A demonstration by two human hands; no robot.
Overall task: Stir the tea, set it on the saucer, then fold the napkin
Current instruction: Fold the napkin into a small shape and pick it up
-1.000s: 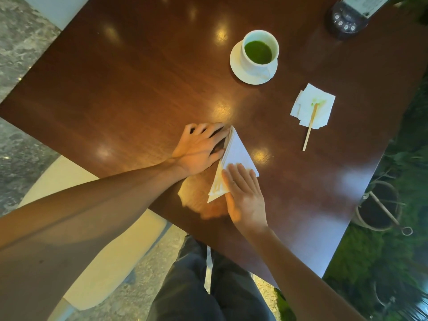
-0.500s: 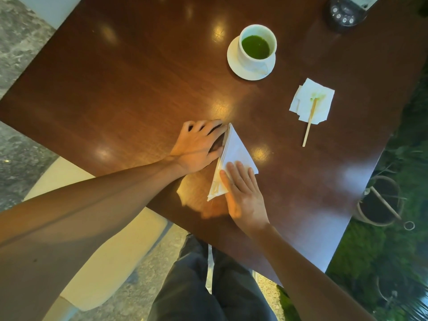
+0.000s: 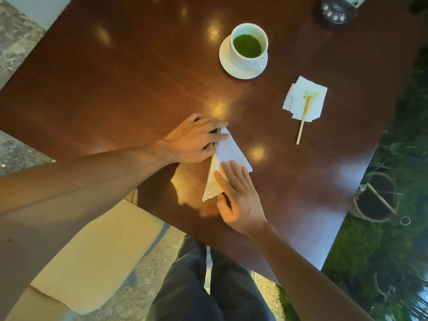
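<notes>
the napkin (image 3: 228, 158), folded into a triangle, lies on the table (image 3: 115, 89) near its front edge. the left hand (image 3: 194, 141) presses fingertips on its top corner while the right hand (image 3: 240, 195) lies flat on its lower half, neither gripping. the cup of tea (image 3: 249, 45) sits on the saucer (image 3: 228, 63), well apart.

Dark device (image 3: 335, 10) (buttoned) at table (image 3: 115, 77) edge

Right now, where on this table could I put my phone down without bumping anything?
The wide bare stretch of table left of the saucer and beyond the left hand. The right side is crowded: stained napkin, stir stick, dark device.
</notes>
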